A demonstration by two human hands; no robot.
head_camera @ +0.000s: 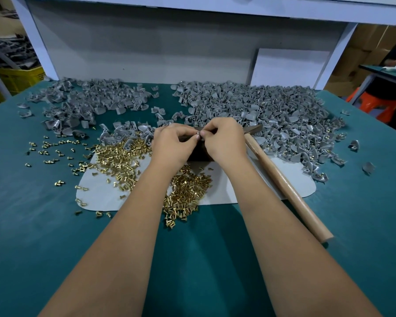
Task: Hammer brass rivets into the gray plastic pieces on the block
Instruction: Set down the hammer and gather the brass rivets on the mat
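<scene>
Two hands, the left hand (173, 143) and the right hand (224, 139), met over one dark block (199, 154). One wooden-handled hammer (284, 179) lay beside one pale mat (238, 191). Two heaps of gray plastic pieces (261, 106) and brass rivets (124, 159) too many to count covered the surface (32, 202).

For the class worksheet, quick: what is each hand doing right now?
Left hand: fingertips pinch a small gray plastic piece over the block.
Right hand: pinches the same piece; hammer lies unheld.

Teal worktop (32, 225) under white shelf frame (215, 5), grey back panel (146, 49). Yellow crate (21, 76) at left. Cardboard boxes (370, 42), orange stool (375, 104), second green-topped table (389, 72) at right.
</scene>
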